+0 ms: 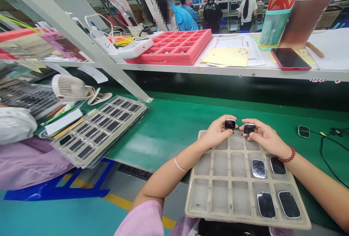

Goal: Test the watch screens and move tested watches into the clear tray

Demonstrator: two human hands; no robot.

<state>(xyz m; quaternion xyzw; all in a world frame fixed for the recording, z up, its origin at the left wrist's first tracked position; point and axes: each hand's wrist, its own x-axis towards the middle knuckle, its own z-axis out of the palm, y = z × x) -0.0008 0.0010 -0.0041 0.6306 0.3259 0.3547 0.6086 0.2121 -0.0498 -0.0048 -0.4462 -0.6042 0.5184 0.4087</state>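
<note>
My left hand (217, 131) pinches a smartwatch body (230, 124) with a dark screen between thumb and fingers. A second smartwatch body (249, 128) is gripped in my right hand (263, 134), just beside the first, with a small gap between them. Both are held above the far edge of a beige compartment tray (229, 178). Several watch bodies lie in the tray's right-hand compartments, among them a silvery one (259, 169) and a dark one (289, 204). The compartments on the left side hold none. Another watch body (303, 131) lies on the green mat to the right, by a black cable (322, 152).
A second tray (100, 129) filled with dark rectangular pieces lies on the left, near a white fan (71, 88). On the shelf ahead are a red compartment tray (174, 47), papers (226, 56), a phone (290, 59) and a teal cup (275, 29). A person in purple (32, 163) sits at left.
</note>
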